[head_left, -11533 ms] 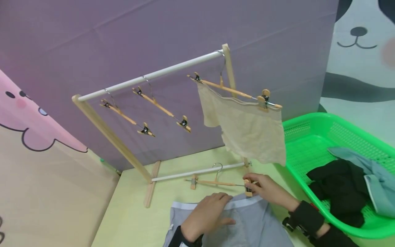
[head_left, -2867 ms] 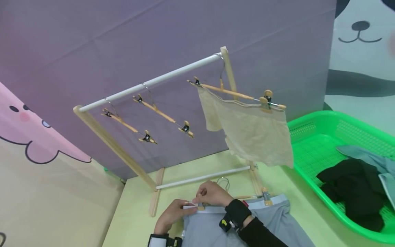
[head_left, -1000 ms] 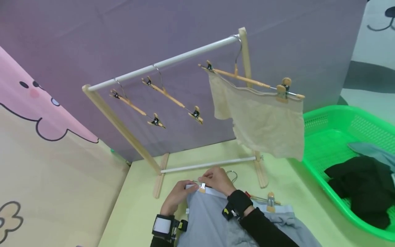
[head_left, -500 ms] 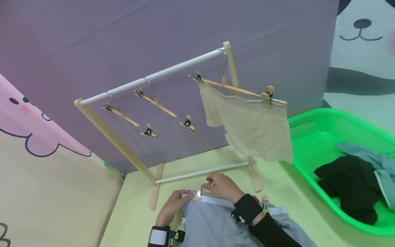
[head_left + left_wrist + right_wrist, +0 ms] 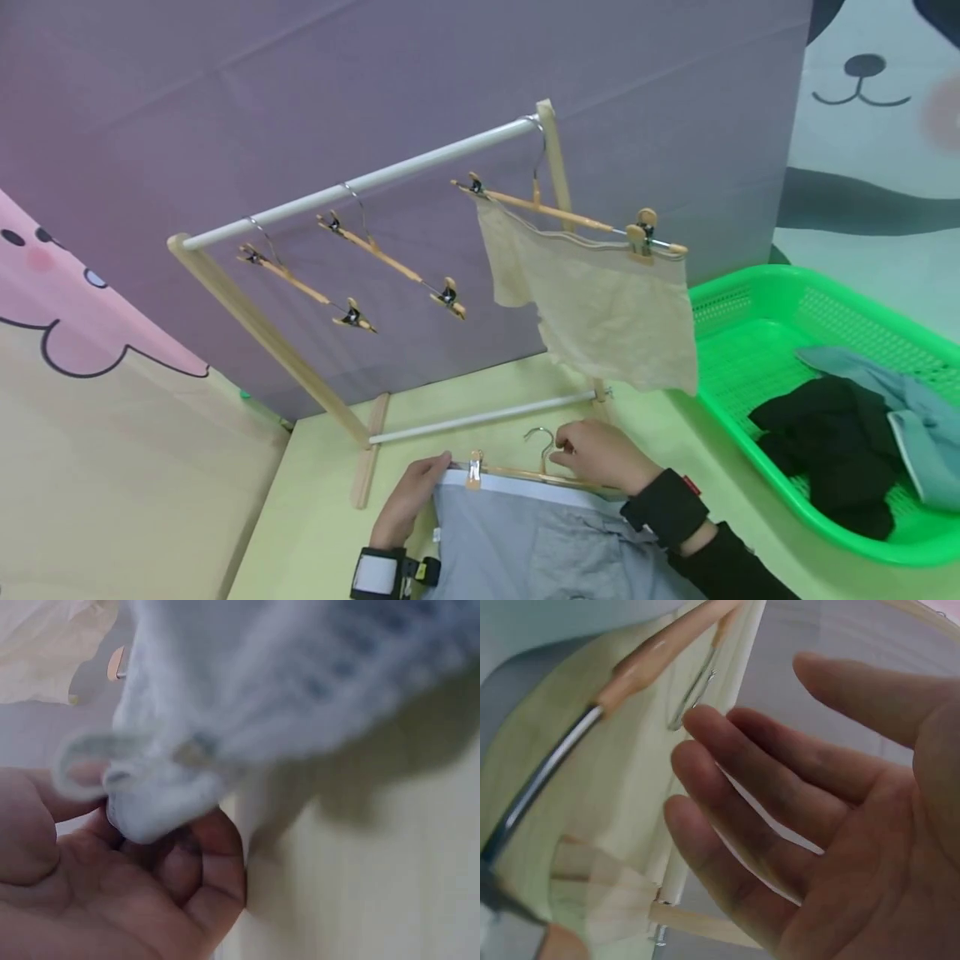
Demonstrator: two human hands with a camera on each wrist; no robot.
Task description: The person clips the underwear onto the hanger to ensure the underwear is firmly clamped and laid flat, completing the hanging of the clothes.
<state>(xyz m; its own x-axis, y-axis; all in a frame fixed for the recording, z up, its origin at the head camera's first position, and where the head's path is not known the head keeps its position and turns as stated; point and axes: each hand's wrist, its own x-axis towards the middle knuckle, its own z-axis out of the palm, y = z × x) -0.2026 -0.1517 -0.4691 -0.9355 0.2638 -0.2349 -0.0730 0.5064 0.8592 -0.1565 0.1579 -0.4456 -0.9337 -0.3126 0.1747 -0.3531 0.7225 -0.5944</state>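
Head view: a pair of grey cloth shorts point(image 5: 517, 542) with a white elastic waistband point(image 5: 540, 493) lies on a pale yellow-green tabletop point(image 5: 300, 517), in front of a wooden rack with a white upper rail point(image 5: 442, 158). Along the waistband runs a slim wooden hanger point(image 5: 517, 473) with a curved metal hook point(image 5: 551, 437); its left clip point(image 5: 474, 472), of wood and shiny metal, is fastened over the band. The left hand point(image 5: 408, 500) is at the garment's left corner; the right hand point(image 5: 600, 457) is just beside the hook and covers part of the hanger's right half.

Left wrist view: fingers, hidden from above, curl under the corner of the fabric and grip it. A thin pale loop point(image 5: 82, 759), blurred, projects from the cloth here.

Right wrist view: the palm side appears, with the fingers loosely bent, the thumb well apart from them, and nothing held. A bare metal rod point(image 5: 540, 780) leads to the hanger's right clip point(image 5: 514, 930), which the head view does not show; whether it grips the waistband cannot be told here.

Surroundings, head view only: two bare clip hangers hang to the left on the rail, beige shorts point(image 5: 600, 300) to the right; a green plastic basket point(image 5: 750, 358) holds black cloth point(image 5: 832, 450) and light blue cloth point(image 5: 930, 450).
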